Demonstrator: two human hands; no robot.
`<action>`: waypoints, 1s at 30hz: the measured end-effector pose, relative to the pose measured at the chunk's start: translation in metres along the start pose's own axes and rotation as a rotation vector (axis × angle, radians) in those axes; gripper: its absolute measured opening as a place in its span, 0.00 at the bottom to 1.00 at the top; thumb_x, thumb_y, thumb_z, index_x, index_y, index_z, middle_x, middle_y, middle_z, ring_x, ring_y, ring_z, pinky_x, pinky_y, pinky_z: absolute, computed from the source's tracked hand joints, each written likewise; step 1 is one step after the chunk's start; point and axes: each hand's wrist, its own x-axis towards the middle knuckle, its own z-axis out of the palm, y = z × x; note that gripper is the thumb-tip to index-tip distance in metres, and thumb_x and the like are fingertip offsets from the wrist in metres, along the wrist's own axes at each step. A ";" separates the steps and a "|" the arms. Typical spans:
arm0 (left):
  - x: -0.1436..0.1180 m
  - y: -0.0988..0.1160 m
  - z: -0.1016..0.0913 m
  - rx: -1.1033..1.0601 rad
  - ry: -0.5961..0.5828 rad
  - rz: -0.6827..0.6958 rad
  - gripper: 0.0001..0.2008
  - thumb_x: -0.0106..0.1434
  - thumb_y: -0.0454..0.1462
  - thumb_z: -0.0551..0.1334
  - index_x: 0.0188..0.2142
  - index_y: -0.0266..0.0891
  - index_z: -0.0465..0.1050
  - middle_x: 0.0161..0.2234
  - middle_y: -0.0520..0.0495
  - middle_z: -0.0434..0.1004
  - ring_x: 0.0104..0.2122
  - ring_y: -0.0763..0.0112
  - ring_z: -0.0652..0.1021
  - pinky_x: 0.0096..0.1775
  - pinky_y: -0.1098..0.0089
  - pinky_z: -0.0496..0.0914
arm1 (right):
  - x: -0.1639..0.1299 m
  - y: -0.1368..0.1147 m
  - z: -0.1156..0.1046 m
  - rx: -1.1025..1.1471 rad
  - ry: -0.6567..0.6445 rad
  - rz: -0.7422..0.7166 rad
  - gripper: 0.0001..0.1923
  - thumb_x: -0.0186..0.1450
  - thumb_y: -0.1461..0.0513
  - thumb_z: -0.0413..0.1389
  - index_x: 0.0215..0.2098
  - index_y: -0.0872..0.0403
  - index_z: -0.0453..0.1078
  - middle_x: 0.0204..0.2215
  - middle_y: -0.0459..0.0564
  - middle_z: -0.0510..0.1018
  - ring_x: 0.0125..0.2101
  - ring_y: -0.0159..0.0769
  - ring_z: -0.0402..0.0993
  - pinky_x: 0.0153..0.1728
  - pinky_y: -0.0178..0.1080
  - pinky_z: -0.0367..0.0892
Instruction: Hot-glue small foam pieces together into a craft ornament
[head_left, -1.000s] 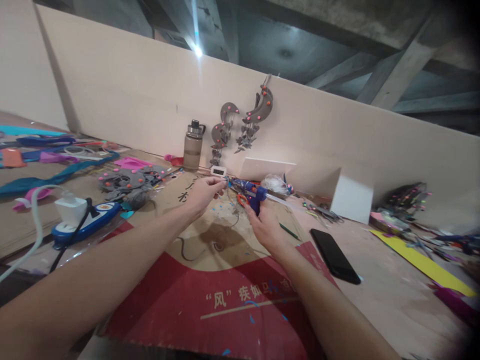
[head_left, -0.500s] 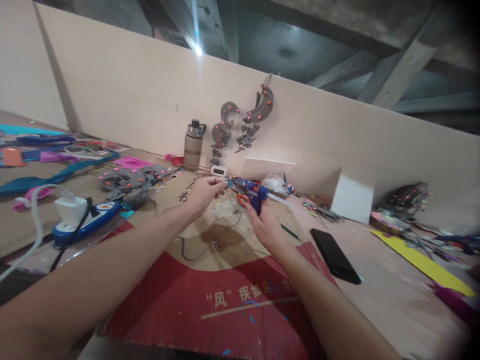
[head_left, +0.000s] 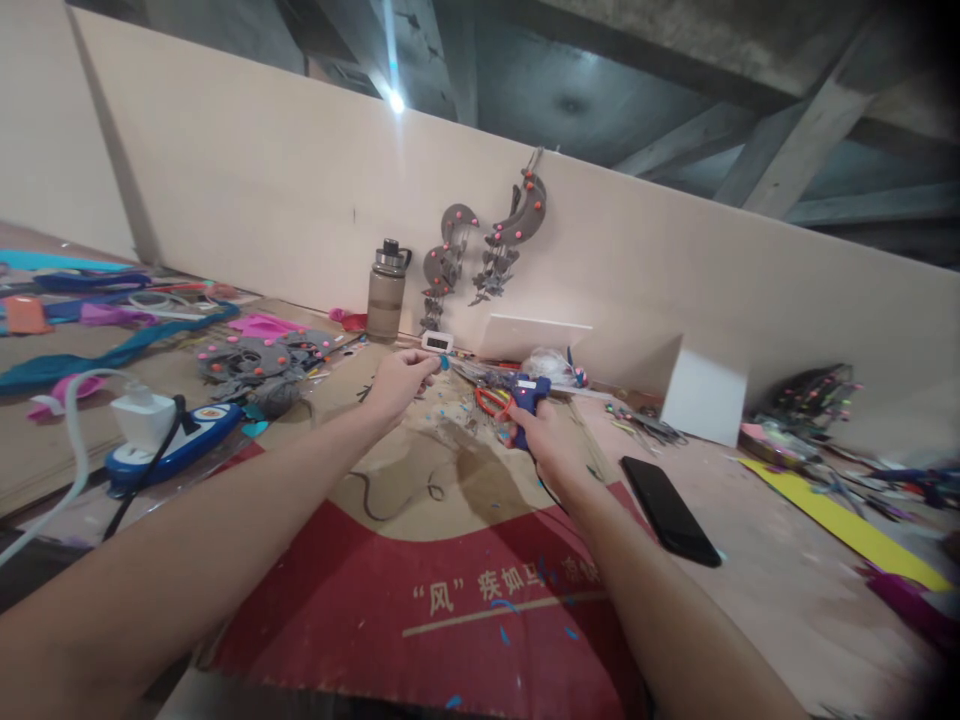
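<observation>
My right hand (head_left: 544, 435) grips a blue glue gun (head_left: 527, 392) by its handle, low over the brown and red cardboard sheet (head_left: 465, 560). Its nozzle points left, apart from my left hand. My left hand (head_left: 401, 380) pinches a small blue piece (head_left: 444, 363) between thumb and fingers, raised above the cardboard. Orange-handled scissors (head_left: 489, 400) lie just left of the glue gun.
A black phone (head_left: 669, 510) lies to the right. A power strip with a white plug (head_left: 161, 440) sits at the left, beside grey felt pieces with pink dots (head_left: 259, 362). A water bottle (head_left: 388, 290), hanging grey ornaments (head_left: 495, 245) and white boxes (head_left: 705, 405) stand by the back wall.
My right hand has drawn the glue gun away to the right and down from my left hand. My left hand has stayed raised with the small piece.
</observation>
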 end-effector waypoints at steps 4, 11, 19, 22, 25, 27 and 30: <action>-0.003 0.004 0.002 0.049 -0.001 0.054 0.07 0.51 0.41 0.65 0.25 0.40 0.74 0.21 0.50 0.71 0.21 0.75 0.68 0.23 0.74 0.58 | 0.010 0.013 -0.010 -0.127 -0.152 0.197 0.05 0.58 0.61 0.52 0.27 0.55 0.65 0.27 0.52 0.78 0.18 0.30 0.67 0.20 0.34 0.66; -0.025 0.026 0.017 0.190 -0.135 0.215 0.06 0.54 0.40 0.62 0.28 0.40 0.75 0.23 0.52 0.72 0.22 0.75 0.68 0.26 0.74 0.62 | 0.001 0.004 -0.017 -0.876 -0.114 0.048 0.13 0.62 0.57 0.51 0.31 0.58 0.70 0.29 0.60 0.78 0.30 0.40 0.76 0.31 0.37 0.67; -0.047 0.038 0.027 0.460 -0.141 0.520 0.05 0.57 0.35 0.59 0.29 0.37 0.73 0.26 0.51 0.74 0.27 0.74 0.71 0.32 0.72 0.64 | -0.018 -0.023 0.005 0.033 -0.042 -0.368 0.11 0.60 0.62 0.49 0.42 0.50 0.58 0.44 0.51 0.72 0.42 0.34 0.71 0.44 0.40 0.67; -0.052 0.042 0.028 0.535 -0.143 0.593 0.04 0.56 0.33 0.59 0.28 0.38 0.73 0.27 0.51 0.74 0.27 0.75 0.71 0.33 0.72 0.64 | -0.024 -0.026 0.017 0.385 -0.167 -0.267 0.20 0.56 0.61 0.55 0.45 0.48 0.54 0.37 0.44 0.72 0.30 0.29 0.71 0.33 0.36 0.70; -0.053 0.043 0.030 0.509 -0.165 0.552 0.04 0.57 0.34 0.59 0.28 0.37 0.73 0.26 0.51 0.74 0.27 0.75 0.71 0.32 0.73 0.64 | -0.026 -0.025 0.018 0.360 -0.116 -0.235 0.19 0.56 0.59 0.57 0.43 0.49 0.56 0.27 0.38 0.67 0.20 0.25 0.62 0.20 0.30 0.61; -0.054 0.042 0.031 0.467 -0.196 0.496 0.05 0.58 0.35 0.58 0.29 0.37 0.73 0.27 0.51 0.74 0.28 0.74 0.72 0.32 0.73 0.65 | -0.027 -0.025 0.015 0.251 -0.044 -0.301 0.13 0.57 0.58 0.56 0.39 0.51 0.60 0.25 0.39 0.66 0.20 0.24 0.59 0.20 0.29 0.58; -0.054 0.041 0.032 0.419 -0.232 0.435 0.06 0.58 0.36 0.58 0.28 0.36 0.72 0.27 0.50 0.75 0.28 0.74 0.72 0.32 0.73 0.65 | -0.028 -0.028 0.009 0.103 0.042 -0.396 0.07 0.60 0.58 0.54 0.32 0.54 0.64 0.25 0.41 0.66 0.24 0.26 0.61 0.25 0.31 0.60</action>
